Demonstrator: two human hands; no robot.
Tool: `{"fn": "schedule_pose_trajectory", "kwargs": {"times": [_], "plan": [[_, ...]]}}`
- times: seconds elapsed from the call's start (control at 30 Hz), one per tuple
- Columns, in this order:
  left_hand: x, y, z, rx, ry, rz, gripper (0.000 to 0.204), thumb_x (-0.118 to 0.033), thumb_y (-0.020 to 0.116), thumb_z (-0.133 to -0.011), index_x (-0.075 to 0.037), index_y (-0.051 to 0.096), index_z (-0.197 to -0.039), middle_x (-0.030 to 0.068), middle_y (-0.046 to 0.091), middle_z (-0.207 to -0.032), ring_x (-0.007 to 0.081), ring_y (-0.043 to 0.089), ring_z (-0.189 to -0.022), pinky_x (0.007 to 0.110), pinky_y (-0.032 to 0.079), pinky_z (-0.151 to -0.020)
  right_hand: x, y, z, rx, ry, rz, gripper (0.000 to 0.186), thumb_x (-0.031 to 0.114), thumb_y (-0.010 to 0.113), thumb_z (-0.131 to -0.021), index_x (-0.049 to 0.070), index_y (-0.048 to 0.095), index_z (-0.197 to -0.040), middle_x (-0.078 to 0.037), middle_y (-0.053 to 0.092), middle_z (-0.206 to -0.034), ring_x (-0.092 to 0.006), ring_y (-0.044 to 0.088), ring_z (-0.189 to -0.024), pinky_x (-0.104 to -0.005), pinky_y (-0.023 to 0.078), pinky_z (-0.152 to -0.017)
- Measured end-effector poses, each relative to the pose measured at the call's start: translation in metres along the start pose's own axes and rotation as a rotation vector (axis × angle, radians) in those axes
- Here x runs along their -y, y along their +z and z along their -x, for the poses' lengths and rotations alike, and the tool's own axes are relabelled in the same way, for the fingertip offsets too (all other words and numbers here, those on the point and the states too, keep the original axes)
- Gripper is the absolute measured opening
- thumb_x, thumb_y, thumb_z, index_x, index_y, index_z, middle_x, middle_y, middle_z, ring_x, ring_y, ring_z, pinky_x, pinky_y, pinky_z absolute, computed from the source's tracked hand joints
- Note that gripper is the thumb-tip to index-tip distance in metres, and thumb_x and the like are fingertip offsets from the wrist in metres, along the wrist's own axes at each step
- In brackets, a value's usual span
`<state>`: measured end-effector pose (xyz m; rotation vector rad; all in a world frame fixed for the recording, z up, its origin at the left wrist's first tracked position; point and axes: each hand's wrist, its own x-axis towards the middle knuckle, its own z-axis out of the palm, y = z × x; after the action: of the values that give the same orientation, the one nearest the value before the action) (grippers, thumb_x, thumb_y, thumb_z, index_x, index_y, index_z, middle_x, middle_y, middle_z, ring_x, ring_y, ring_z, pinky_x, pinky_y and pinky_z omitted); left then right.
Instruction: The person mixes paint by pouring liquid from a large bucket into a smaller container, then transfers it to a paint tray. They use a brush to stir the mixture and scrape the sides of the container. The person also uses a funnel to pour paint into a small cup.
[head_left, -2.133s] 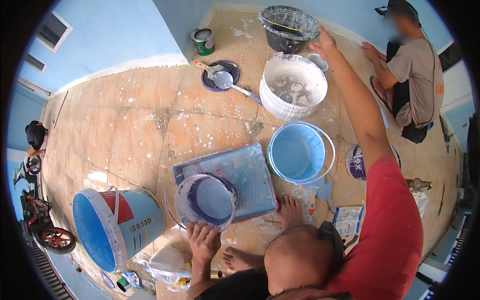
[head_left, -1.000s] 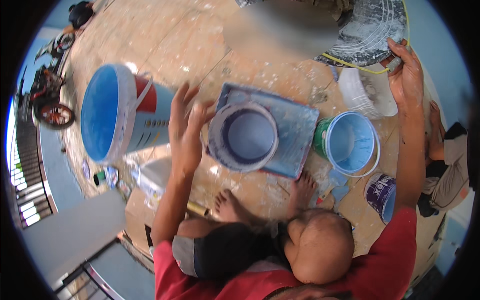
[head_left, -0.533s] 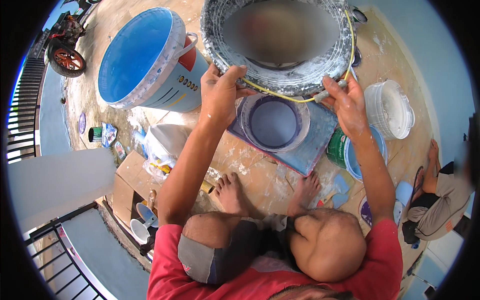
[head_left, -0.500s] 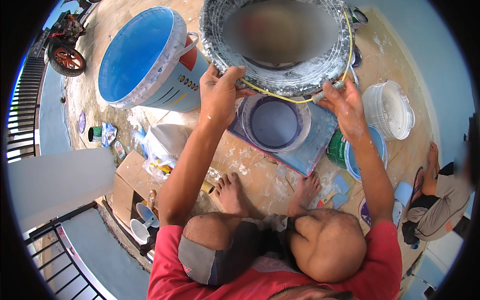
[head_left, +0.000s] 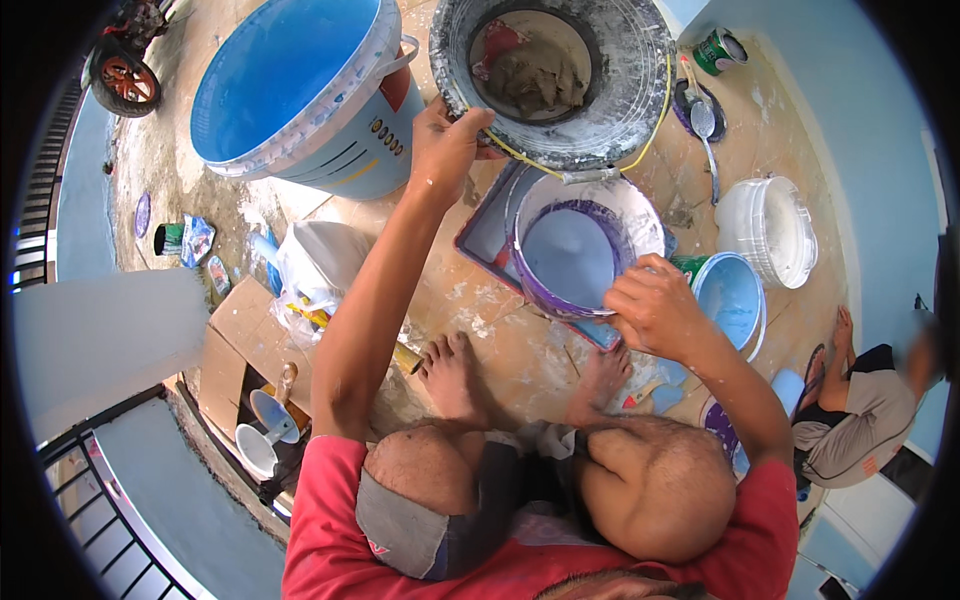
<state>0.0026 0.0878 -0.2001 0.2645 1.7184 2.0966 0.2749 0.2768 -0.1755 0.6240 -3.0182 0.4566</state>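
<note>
My left hand (head_left: 448,150) is closed on the lower-left rim of a paint-spattered black bucket (head_left: 610,130), which holds a grey-brown mixture with a red patch in it and has a yellow wire handle. My right hand (head_left: 650,305) grips the right rim of a white-and-purple pail (head_left: 560,262) of pale blue liquid, sitting over a blue paint tray (head_left: 485,240). A green pail with light blue interior (head_left: 728,300) stands just right of it. A large light blue bucket (head_left: 330,160) is to the left of my left hand.
Against the right wall another person (head_left: 865,415) sits near a white bucket (head_left: 778,238). At the back are a green can (head_left: 715,52) and a skimmer (head_left: 702,122). Plastic bags (head_left: 315,270), cardboard (head_left: 240,350) and a railing (head_left: 75,480) are at the left; a motorbike (head_left: 125,75) is beyond.
My right hand has let go of the black bucket's handle, moved down and taken hold of the purple pail, which sits further right. My left hand stays on the black bucket.
</note>
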Motion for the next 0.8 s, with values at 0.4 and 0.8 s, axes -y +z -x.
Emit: {"fn": "schedule_pose_trajectory", "kwargs": {"times": [0.4,0.8], "plan": [[0.028,0.010,0.001,-0.020,-0.106,0.135,0.030,-0.010,0.068,-0.093,0.006,0.063,-0.119,0.0156,0.074,-0.102,0.0220,0.075,-0.080,0.032,0.065,-0.064,0.000,-0.167,-0.041,0.376,0.032,-0.265,0.038,0.031,0.085,-0.077,0.006,0.057,-0.073,-0.012,0.052,-0.062,-0.0373,0.057,-0.061,-0.0446,0.041,-0.058],[0.039,0.012,0.006,-0.038,-0.056,0.088,0.035,-0.003,0.069,-0.087,0.009,0.067,-0.120,0.0151,0.075,-0.089,0.0200,0.073,-0.069,0.033,0.062,-0.055,-0.033,-0.211,-0.102,0.391,0.093,0.116,0.043,0.042,0.068,-0.065,0.001,0.056,-0.064,-0.020,0.054,-0.058,-0.0395,0.056,-0.052,-0.0451,0.045,-0.053]]}}
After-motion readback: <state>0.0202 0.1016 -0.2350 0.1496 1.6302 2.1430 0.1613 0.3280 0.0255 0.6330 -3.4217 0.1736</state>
